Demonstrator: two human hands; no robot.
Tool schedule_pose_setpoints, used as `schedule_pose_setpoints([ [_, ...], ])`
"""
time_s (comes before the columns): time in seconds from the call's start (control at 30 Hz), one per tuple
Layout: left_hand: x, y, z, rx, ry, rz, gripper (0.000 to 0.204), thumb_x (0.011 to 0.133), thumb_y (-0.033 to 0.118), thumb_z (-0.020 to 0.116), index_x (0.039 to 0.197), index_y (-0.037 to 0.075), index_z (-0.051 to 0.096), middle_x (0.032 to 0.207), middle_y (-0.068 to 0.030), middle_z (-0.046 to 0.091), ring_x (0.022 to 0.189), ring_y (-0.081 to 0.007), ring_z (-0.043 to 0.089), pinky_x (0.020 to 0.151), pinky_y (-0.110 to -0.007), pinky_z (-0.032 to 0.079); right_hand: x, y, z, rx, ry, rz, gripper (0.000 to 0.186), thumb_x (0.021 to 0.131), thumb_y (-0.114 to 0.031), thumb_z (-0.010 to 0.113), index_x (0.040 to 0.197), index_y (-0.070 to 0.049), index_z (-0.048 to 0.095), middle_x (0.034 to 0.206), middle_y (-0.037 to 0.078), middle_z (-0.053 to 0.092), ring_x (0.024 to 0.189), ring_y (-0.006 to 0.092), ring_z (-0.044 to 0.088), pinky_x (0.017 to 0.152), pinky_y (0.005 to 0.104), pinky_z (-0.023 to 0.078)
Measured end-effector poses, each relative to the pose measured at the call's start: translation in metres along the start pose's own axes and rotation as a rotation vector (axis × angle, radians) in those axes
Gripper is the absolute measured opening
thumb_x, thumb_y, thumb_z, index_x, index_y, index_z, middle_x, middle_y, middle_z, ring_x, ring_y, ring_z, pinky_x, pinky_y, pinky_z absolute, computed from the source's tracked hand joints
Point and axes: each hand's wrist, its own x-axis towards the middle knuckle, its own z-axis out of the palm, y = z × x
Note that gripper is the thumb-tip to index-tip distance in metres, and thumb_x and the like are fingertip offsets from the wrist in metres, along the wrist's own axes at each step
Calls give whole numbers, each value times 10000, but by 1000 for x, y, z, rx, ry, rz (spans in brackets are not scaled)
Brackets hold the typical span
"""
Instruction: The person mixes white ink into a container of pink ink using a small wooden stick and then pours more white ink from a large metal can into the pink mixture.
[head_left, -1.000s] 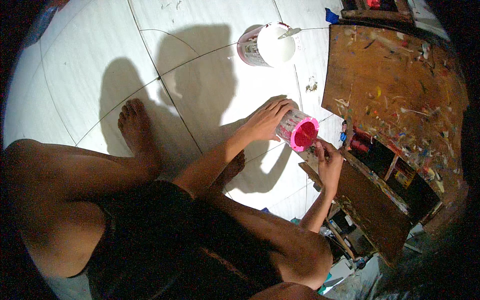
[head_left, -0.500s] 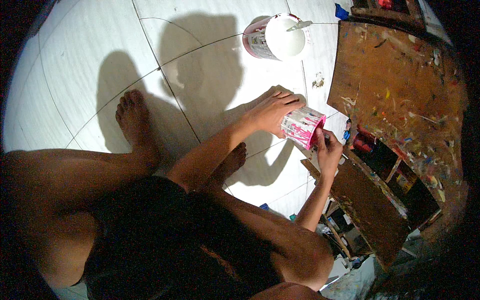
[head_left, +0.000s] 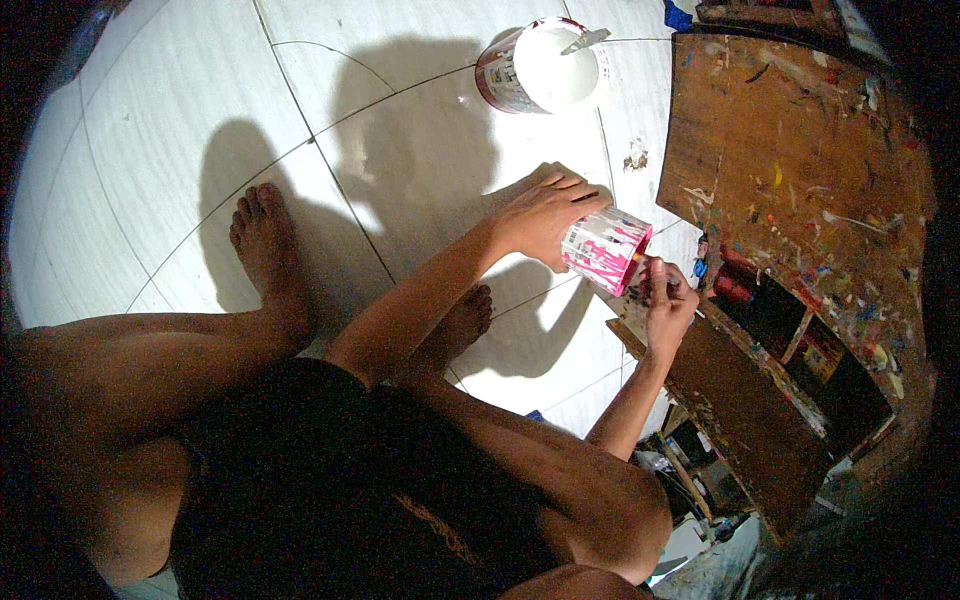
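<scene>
My left hand (head_left: 548,222) is wrapped round the base of a small paint can (head_left: 603,248), white and streaked with pink. The can is tilted on its side, its pink-coated mouth facing right. At that mouth, the fingers of my right hand (head_left: 668,300) are pinched on a thin orange-tan stick (head_left: 637,258), perhaps a brush handle. The stick's far end is hidden inside the can.
A larger bucket of white paint (head_left: 556,66) stands on the tiled floor (head_left: 180,60), with a flat tool across its rim. To the right is a paint-stained wooden table (head_left: 780,140) with open compartments (head_left: 850,375). My bare foot (head_left: 264,240) rests at left.
My right hand has drawn slightly right and down, away from the can's mouth, and the thin stick now shows. The left hand still holds the can. The view has shifted a little.
</scene>
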Motion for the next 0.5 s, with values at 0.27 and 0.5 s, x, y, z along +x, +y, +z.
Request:
schedule_pose_setpoints([
  [0.27, -4, -5, -6, 1, 12, -8, 1040, 496, 319, 923, 1414, 66, 506, 1353, -156, 570, 1281, -345, 529, 1134, -480, 367, 1, -6, 19, -189, 52, -94, 353, 1018, -279, 689, 920, 56, 739, 675, -18, 610, 636, 59, 485, 569, 263, 394],
  [0.5, -5, -4, -7, 18, -7, 3, 1053, 500, 304, 933, 1434, 85, 500, 1354, -146, 573, 1286, -347, 536, 1135, -481, 378, -6, 5, 21, -217, 83, -130, 336, 1012, -273, 701, 945, 51, 756, 672, 10, 636, 629, 51, 514, 562, 249, 398],
])
